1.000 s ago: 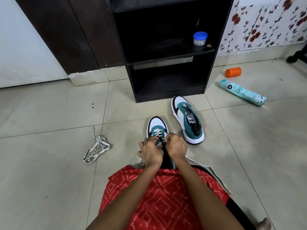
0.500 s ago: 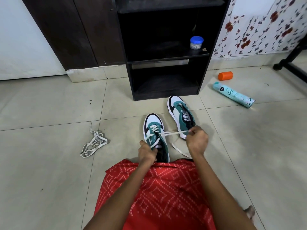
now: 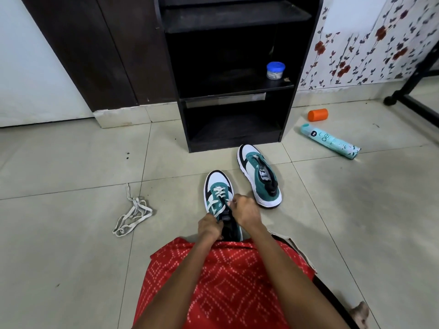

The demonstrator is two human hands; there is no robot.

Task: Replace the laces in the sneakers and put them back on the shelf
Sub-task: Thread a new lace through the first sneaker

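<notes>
A green, white and black sneaker (image 3: 217, 186) stands on the floor tiles just in front of my lap, with white lace crossed through its front eyelets. My left hand (image 3: 210, 225) grips its collar and tongue. My right hand (image 3: 245, 211) is curled over the lace area, pinching the white lace. A second matching sneaker (image 3: 257, 173) without laces lies to the right, toe toward the black shelf (image 3: 228, 89). A loose white lace (image 3: 133, 216) lies bundled on the floor to the left.
A blue-lidded jar (image 3: 275, 70) sits on the shelf's middle board. An orange cap (image 3: 317, 114) and a teal spray can (image 3: 330, 141) lie on the floor to the right. A black stand leg (image 3: 413, 100) is at the far right.
My right hand, which had pulled the lace out to the right, has come back over the sneaker's eyelets. The left hand stays on the sneaker's collar.
</notes>
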